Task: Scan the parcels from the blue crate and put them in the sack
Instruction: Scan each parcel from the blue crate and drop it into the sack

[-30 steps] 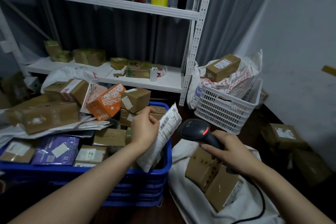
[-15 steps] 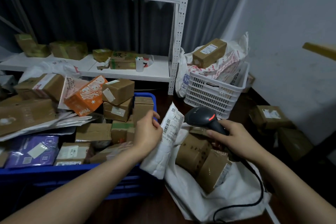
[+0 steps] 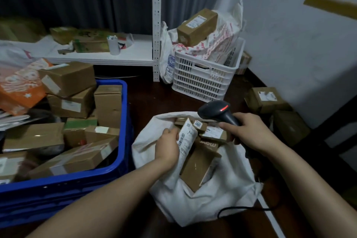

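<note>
1. Mailer parcel [image 3: 186,139]: flat, soft white film with a printed label, held upright at the left edge of the sack's mouth. Judged step: depositing it.
2. Left hand [image 3: 168,148]: grasps the mailer's left edge. The next move calls for release between the rigid boxes.
3. Sack [image 3: 222,195]: limp white cloth, mouth open, holding brown cardboard boxes [image 3: 199,168].
4. Right hand [image 3: 249,135]: clenched round the black scanner [image 3: 216,111] at the sack's far edge.
5. Blue crate [image 3: 116,172]: hard plastic, left of the sack and heaped with boxes. Much remains.

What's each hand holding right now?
Left hand: holding the white plastic mailer parcel, over the white cloth sack.
Right hand: gripping the black handheld barcode scanner.
</note>
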